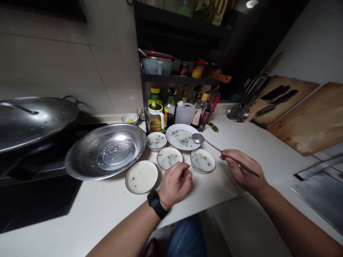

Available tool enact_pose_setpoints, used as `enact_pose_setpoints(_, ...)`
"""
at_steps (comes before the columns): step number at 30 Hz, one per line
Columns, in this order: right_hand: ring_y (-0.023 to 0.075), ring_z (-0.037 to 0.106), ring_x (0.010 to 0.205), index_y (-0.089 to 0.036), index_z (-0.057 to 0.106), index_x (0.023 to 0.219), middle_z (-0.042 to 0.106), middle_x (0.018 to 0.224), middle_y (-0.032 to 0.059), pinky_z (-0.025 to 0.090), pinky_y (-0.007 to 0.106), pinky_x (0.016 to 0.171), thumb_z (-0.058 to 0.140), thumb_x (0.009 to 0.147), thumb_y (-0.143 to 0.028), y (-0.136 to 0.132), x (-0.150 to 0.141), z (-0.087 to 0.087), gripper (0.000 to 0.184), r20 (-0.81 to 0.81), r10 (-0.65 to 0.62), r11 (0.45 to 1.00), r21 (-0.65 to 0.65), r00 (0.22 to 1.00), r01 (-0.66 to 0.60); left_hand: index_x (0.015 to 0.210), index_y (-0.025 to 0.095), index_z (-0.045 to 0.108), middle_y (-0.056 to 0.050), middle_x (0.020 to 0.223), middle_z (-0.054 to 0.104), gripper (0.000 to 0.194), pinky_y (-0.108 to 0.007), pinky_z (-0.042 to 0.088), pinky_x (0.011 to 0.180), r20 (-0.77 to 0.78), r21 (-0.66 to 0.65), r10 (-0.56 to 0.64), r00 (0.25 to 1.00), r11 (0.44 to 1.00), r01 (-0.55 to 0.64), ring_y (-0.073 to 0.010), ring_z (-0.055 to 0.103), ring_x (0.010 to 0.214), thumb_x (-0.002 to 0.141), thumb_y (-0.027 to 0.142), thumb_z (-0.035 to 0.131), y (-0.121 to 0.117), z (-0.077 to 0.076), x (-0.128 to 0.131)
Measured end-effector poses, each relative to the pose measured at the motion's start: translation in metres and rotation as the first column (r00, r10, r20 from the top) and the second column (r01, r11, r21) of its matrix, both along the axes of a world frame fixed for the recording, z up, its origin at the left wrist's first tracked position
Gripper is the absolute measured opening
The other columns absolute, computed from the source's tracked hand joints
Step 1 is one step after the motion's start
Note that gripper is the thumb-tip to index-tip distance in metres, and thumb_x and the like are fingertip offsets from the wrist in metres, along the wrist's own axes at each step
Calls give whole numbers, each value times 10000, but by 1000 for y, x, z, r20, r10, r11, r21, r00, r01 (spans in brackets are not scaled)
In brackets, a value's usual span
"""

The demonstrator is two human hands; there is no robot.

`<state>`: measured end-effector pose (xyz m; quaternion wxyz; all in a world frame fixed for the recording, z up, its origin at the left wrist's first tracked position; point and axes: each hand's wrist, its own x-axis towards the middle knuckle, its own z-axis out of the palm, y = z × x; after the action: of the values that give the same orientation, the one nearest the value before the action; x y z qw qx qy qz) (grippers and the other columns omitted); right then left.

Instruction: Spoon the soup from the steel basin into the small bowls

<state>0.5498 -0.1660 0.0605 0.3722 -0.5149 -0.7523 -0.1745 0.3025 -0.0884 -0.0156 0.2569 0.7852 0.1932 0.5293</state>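
Note:
My right hand [242, 169] grips the handle of a long metal spoon [198, 138], whose bowl hangs over the right edge of a large patterned dish [168, 137] of white soup with green bits. My left hand [177, 184], curled with nothing visible in it, is at the front, nearest a small bowl [169, 157] of the same soup. To its right stands another small bowl [203, 160]; a third bowl [156, 140] sits behind, by the dish. At the front left a bowl [142, 177] holds paler soup with few green bits.
A wide steel basin [80, 160] with white splashes stands left, beside a lidded wok [34, 121] on the black stove. Behind the bowls rises a dark rack [182, 77] with bottles and jars. Cutting boards [311, 114] and a knife block [257, 110] lean at the right wall.

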Motion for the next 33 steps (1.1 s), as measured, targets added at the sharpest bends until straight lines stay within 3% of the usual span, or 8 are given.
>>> enact_pose_setpoints(4,209,758,720,-203,668,1000,751,773,58,629,349,722,530,1012,-388,39,-6,-11,232,-366,-208,976,-141,907,167,1045,189,570,-22,778,616,123,-260,440,614,2,-8,-2,1000,1000,2,-136,539,660,924,177,549,0,1,0)
enact_pose_setpoints(9,202,735,604,-192,607,971,720,675,40,635,330,610,659,874,-644,65,-9,-15,465,-781,-276,954,-292,561,63,1048,188,572,-22,778,612,125,-261,444,624,4,-3,-16,1000,1000,16,-137,544,668,926,176,544,-1,2,-1)
enact_pose_setpoints(12,186,709,533,-190,585,939,709,632,34,617,296,516,760,803,-587,73,-11,-11,455,-892,-300,951,-307,339,36,1048,188,574,-21,775,609,124,-260,441,618,6,-5,-15,1000,1000,15,-135,540,662,927,176,545,-1,3,-1)
enact_pose_setpoints(16,162,688,491,-188,596,882,715,612,40,610,266,485,772,820,-406,74,-11,-2,287,-934,-316,948,-319,166,9,1050,187,572,-18,771,604,129,-257,437,616,10,-8,-22,1000,1000,22,-134,533,658,924,173,546,-1,2,-1)
enact_pose_setpoints(21,148,697,513,-180,612,866,728,628,54,609,235,499,757,827,-332,59,-7,13,214,-942,-309,950,-313,132,-13,1029,188,570,-18,768,604,108,-262,430,620,8,-8,-8,1000,1000,8,-137,530,658,925,179,544,-1,2,-1)
enact_pose_setpoints(25,150,698,508,-174,618,892,741,645,64,610,236,500,799,790,-413,35,2,19,317,-936,-318,948,-317,150,32,1029,188,570,-20,770,608,106,-264,439,627,-2,-7,-3,1000,1000,3,-140,542,667,929,185,539,-1,2,-1)
enact_pose_setpoints(30,169,702,509,-184,631,895,741,644,57,624,271,517,861,676,-585,3,18,17,511,-908,-340,940,-326,245,100,1032,188,571,-19,769,605,113,-263,440,614,-8,-4,0,1000,1000,0,-139,541,663,924,184,541,-1,2,0)
enact_pose_setpoints(33,194,716,530,-197,642,928,742,645,57,640,315,549,811,706,-664,-14,21,14,544,-844,-391,920,-366,367,137,1033,188,570,-18,769,605,112,-263,446,619,-2,2,-3,1000,1000,3,-138,545,663,925,182,540,-1,2,0)
